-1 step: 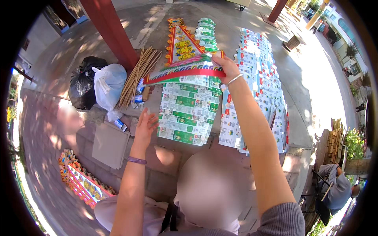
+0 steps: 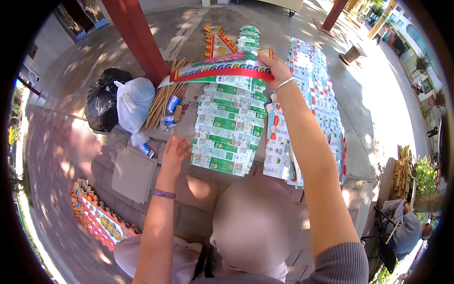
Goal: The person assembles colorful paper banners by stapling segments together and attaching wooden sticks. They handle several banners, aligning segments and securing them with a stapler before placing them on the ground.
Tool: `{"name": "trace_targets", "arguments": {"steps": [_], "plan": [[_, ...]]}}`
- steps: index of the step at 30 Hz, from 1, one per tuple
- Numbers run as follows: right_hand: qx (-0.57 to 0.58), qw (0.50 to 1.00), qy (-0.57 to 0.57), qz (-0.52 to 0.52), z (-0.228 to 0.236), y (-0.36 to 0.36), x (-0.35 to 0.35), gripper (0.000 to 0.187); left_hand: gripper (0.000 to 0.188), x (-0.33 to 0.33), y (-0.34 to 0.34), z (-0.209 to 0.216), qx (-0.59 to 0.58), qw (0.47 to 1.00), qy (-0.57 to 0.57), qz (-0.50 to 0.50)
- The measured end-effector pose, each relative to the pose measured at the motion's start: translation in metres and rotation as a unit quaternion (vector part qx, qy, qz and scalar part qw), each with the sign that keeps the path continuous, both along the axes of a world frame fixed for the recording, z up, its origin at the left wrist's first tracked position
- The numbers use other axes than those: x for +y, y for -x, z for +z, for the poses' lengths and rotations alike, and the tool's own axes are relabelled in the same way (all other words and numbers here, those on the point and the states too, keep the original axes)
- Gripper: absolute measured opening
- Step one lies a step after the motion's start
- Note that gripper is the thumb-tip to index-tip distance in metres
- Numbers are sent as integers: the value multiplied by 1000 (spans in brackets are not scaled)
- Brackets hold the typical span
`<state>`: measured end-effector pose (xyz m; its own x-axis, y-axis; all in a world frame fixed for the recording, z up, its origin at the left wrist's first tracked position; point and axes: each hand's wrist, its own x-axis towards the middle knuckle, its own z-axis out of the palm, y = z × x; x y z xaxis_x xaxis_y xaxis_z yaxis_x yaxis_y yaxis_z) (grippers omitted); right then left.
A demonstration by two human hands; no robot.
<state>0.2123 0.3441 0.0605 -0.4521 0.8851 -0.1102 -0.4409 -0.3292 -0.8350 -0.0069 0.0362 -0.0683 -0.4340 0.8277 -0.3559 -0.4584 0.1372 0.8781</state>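
My right hand (image 2: 276,72) grips the right end of a colourful printed sheet (image 2: 222,72) with a red band along its near edge. Held up, the sheet bows outward to the left. Beneath it lies a column of overlapping green-and-white printed sheets (image 2: 227,125). Behind it, a yellow and red pennant with scalloped edges (image 2: 221,45) is partly covered. To the near left, my left hand (image 2: 176,152) hovers with fingers spread and nothing in them, close to the left edge of the green column.
Blue-and-white overlapping sheets (image 2: 307,94) lie to the right. At left are a red post (image 2: 135,42), thin sticks (image 2: 163,102), small blue boxes (image 2: 172,104), a white bag (image 2: 135,102), a black bag (image 2: 101,102) and grey boards (image 2: 134,174). A decorated piece (image 2: 106,220) lies lower left.
My right hand has moved slightly away from me, carrying the printed sheet. Its left end has swung up and left, over the sticks. My left hand has hardly moved.
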Motion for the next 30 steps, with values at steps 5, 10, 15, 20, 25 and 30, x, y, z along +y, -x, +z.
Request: {"name": "trace_targets", "arguments": {"steps": [5, 10, 15, 20, 25, 30], "plan": [[136, 979, -147, -41, 184, 26, 31, 22, 55, -33, 16, 61, -17, 998, -67, 5], [202, 927, -304, 80, 310, 14, -27, 21, 59, -55, 22, 106, -34, 995, -89, 24], [231, 892, -388, 24, 394, -14, -124, 15, 58, -72, 6, 147, -59, 987, -146, 33], [248, 868, -424, 77, 453, 24, -257, 11, 65, -100, 15, 189, 108, 964, -241, 4], [289, 850, -433, 84, 473, 56, -325, 14, 84, -131, 18, 215, 291, 910, -293, 26], [326, 843, -422, 66, 496, 108, -373, 17, 57, -168, 22, 223, 274, 937, -217, 7]]}}
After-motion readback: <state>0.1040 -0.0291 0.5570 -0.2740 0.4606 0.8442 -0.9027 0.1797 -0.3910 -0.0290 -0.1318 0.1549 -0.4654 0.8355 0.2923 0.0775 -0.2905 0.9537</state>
